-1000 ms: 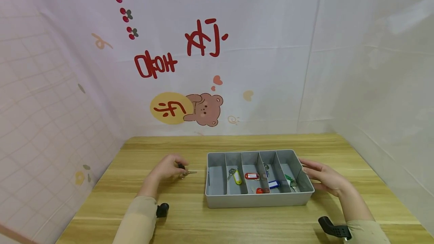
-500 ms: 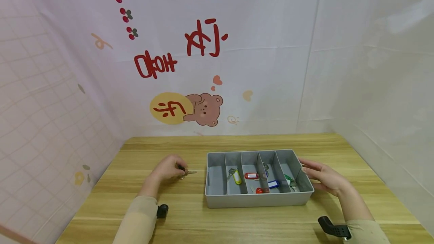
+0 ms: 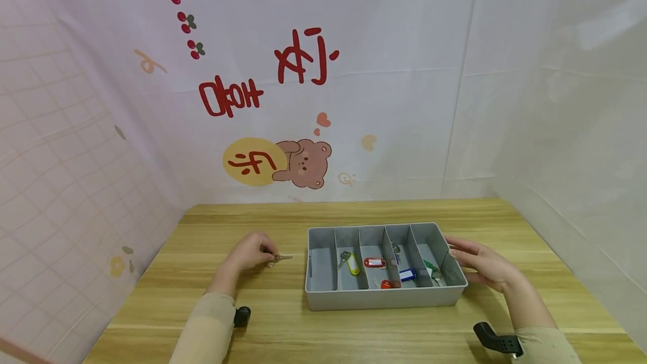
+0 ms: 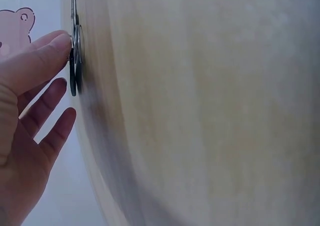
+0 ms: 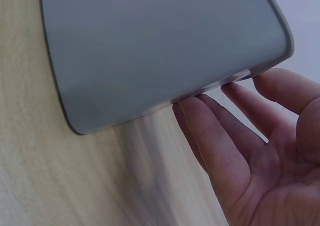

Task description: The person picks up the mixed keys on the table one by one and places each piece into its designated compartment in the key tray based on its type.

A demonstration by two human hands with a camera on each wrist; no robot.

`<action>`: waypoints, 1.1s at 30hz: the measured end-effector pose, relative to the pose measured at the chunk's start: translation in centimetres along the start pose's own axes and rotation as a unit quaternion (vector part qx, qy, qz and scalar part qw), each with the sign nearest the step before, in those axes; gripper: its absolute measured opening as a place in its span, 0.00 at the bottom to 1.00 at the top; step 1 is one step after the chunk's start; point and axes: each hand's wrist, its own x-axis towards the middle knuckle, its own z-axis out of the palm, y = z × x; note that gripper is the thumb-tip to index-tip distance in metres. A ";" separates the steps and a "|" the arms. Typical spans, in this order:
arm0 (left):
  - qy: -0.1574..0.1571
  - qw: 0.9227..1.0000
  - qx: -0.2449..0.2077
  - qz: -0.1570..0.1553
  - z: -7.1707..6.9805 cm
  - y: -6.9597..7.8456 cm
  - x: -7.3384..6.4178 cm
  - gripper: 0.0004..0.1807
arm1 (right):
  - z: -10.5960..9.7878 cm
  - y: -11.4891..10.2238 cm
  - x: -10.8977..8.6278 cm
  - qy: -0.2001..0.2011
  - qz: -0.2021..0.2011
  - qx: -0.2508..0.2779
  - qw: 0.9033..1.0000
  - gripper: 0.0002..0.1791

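At the table's left, my left hand (image 3: 253, 251) pinches a set of keys (image 3: 284, 257) between thumb and forefinger, low over the wood. The left wrist view shows the keys (image 4: 75, 30) edge-on at the fingertips, the other fingers spread apart. A grey divided box (image 3: 384, 299) stands to the right of that hand. My right hand (image 3: 482, 265) touches the box's right end with extended fingertips; the right wrist view shows the fingers (image 5: 215, 141) along the grey end wall (image 5: 165, 50). Inside the box lie tagged keys: a yellow tag (image 3: 353, 264), red tag (image 3: 374, 263), blue tag (image 3: 407, 275) and green tag (image 3: 432, 268).
The box's leftmost compartment (image 3: 322, 268) shows bare grey floor. Wood tabletop (image 3: 283, 336) surrounds the box. A printed white cloth (image 3: 404, 100) hangs behind and along the sides. Black wrist cameras (image 3: 242, 315) sit on both forearms.
The left fingers have shifted slightly over the keys, and the black piece seen at the fingertips earlier is now hidden in the head view. The right hand and box stay put.
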 end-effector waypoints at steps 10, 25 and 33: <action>0.002 1.000 -0.015 -0.018 0.1 -0.3 -0.4 0.06 | 0.2 -0.2 -0.2 -0.003 -0.001 0.015 1.000 0.31; 0.018 0.999 -0.026 -0.042 0.2 -0.2 -0.8 0.03 | 0.0 0.0 -0.2 0.000 0.006 0.022 1.000 0.31; 0.033 0.996 -0.042 -0.075 0.0 0.1 -0.8 0.02 | 0.0 0.0 -0.2 0.002 0.006 0.017 1.000 0.32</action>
